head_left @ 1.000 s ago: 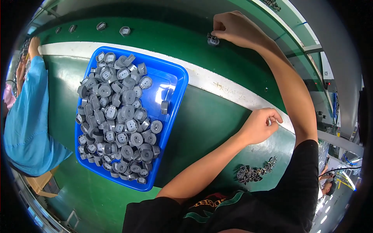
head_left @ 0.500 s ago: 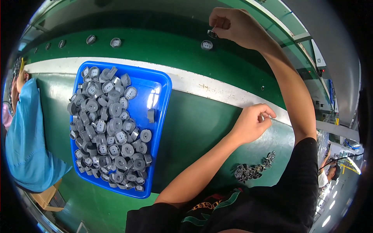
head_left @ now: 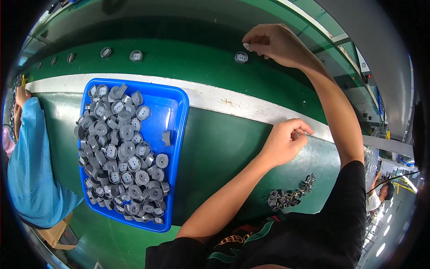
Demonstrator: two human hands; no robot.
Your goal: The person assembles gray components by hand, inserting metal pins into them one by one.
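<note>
My right hand (head_left: pixel 274 46) reaches over the green belt, thumb and forefinger pinching a small shiny piece (head_left: pixel 246 45). Just below those fingertips lies a round grey housing (head_left: pixel 241 57), its pale inner face up. Nearer to me, my left hand (head_left: pixel 285 142) is at the white rail (head_left: pixel 224 104), fingers curled toward the thumb; whatever is inside them is hidden. A small heap of dark, shiny metal pieces (head_left: pixel 283 200) sits on the green table by my left forearm. To the left, a blue tray (head_left: pixel 180 134) holds many loose grey housings (head_left: pixel 126 132).
More housings (head_left: pixel 135 55) stand spaced along the belt (head_left: pixel 188 58) toward the far left. A co-worker's blue sleeve (head_left: pixel 38 166) and hand occupy the left edge. A cardboard box (head_left: pixel 57 233) sits below that sleeve. Another person (head_left: pixel 378 195) shows far right.
My right hand has come down and slightly nearer the closest housing, still pinching a small piece. The belt's housings have shifted right relative to the rail. My left hand keeps its curled pose.
</note>
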